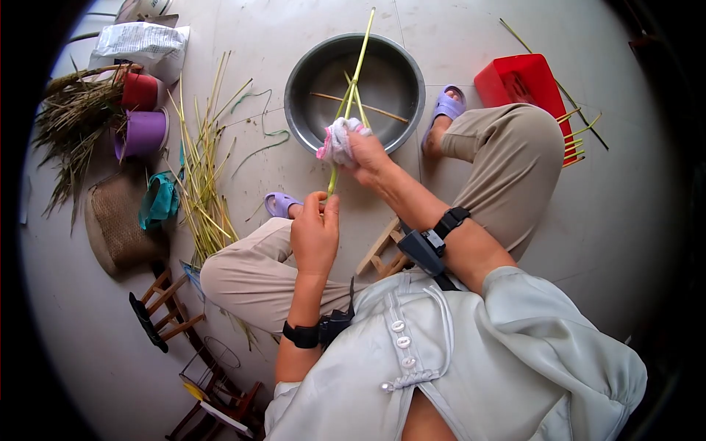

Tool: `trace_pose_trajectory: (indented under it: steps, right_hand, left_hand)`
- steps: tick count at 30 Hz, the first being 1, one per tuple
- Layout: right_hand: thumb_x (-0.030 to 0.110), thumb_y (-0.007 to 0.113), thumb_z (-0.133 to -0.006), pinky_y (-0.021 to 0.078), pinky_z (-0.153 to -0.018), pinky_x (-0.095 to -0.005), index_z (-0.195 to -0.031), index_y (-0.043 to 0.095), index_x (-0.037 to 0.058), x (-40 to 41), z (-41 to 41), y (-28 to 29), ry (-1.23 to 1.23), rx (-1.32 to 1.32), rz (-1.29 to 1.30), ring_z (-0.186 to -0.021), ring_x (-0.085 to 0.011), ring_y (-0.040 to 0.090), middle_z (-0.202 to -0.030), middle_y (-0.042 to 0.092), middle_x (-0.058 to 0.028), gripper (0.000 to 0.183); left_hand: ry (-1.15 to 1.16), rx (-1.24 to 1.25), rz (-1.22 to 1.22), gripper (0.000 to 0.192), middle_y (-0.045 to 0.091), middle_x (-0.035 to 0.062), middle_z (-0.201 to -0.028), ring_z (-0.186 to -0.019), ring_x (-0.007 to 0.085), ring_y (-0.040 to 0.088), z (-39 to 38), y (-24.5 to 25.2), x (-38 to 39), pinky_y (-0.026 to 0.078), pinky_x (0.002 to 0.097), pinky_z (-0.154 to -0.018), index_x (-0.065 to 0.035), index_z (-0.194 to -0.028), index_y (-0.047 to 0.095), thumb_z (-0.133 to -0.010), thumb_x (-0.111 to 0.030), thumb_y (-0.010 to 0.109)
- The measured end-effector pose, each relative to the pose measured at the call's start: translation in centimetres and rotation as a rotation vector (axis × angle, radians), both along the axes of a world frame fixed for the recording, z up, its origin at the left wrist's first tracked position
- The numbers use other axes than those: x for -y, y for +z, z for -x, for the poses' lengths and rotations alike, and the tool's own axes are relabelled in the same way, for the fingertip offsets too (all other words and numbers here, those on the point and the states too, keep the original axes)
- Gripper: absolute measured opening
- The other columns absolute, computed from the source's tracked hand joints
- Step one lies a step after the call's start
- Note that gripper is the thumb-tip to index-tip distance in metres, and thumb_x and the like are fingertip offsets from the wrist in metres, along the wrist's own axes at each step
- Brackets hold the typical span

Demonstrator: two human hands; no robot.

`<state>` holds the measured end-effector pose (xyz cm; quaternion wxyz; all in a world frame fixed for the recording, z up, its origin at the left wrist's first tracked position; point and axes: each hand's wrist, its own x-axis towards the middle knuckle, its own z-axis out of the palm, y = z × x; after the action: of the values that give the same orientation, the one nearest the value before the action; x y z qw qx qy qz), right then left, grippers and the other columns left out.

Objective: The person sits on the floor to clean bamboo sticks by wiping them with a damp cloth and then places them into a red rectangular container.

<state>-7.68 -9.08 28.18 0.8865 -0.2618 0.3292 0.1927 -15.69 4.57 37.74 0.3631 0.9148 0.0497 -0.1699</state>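
In my right hand (368, 157) is a bunched white cloth (339, 144) with pink edging, wrapped around a green plant stalk (361, 60). The stalk slants up past the cloth, and side stems fork from it just above my grip. Below the cloth, my left hand (317, 229) pinches the stalk's lower end between thumb and fingers. Behind the cloth stands a round grey metal basin (290, 105) on the floor. Inside the basin lies a thin brown stick (380, 112).
A heap of yellow-green stalks (201, 187) lies on the tiled floor at the left, beside a purple bucket (140, 134) and dry plant bundles (83, 127). To the right, a red plastic container (518, 77) holds several cut stalks (575, 144). A small wooden stool (380, 248) shows between my legs.
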Motion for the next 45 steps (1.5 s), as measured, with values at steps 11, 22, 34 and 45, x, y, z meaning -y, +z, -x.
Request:
trace_pose_trajectory:
  steps: [11,22,34,45]
  right_hand:
    - [0.021,0.058,-0.09,0.0534,-0.07,-0.0324,-0.106,0.061,0.0104,-2.6,1.9,-1.0,0.163,0.097,-0.137,-0.084,-0.0172,0.064,-0.098,0.065,-0.0043,0.019]
    - [0.028,0.042,-0.089,0.0271,-0.111,-0.0523,-0.135,0.044,0.0047,3.3,1.4,0.5,-0.039,0.276,-0.753,-0.128,-0.0318,0.042,-0.138,0.045,-0.0146,0.052]
    - [0.033,0.046,-0.088,0.0266,-0.11,-0.0548,-0.134,0.045,0.0061,2.3,1.5,0.1,0.106,0.326,-0.719,-0.128,-0.0327,0.042,-0.139,0.044,-0.0136,0.053]
    - [0.012,0.056,-0.083,0.0386,-0.101,-0.0499,-0.128,0.047,0.0094,2.2,0.7,0.5,0.06,0.326,-0.576,-0.117,-0.0281,0.05,-0.127,0.053,-0.0099,0.047]
  left_hand:
    - [0.698,-0.607,1.095,0.029,0.065,0.0054,-0.09,-0.076,0.0128,0.062,-2.7,-4.5,-3.5,0.054,0.0276,-0.068,-0.0062,-0.106,0.058,-0.094,-0.033,0.055]
    - [0.759,-0.063,1.134,0.036,0.06,-0.0008,-0.103,-0.096,0.0117,0.052,-5.1,-0.3,-6.0,0.042,0.0318,-0.086,-0.0156,-0.124,0.055,-0.094,-0.036,0.055]
    - [0.255,-0.136,0.86,0.02,0.03,-0.0064,-0.058,-0.048,0.0043,0.026,-2.5,-0.3,-0.8,0.026,0.0216,-0.047,-0.0034,-0.097,0.054,-0.1,-0.021,0.044]
    - [0.52,-0.262,1.032,0.022,0.029,-0.0053,-0.057,-0.043,0.0045,0.023,-2.8,-1.0,0.0,0.022,0.0226,-0.043,-0.0063,-0.088,0.051,-0.099,-0.023,0.043]
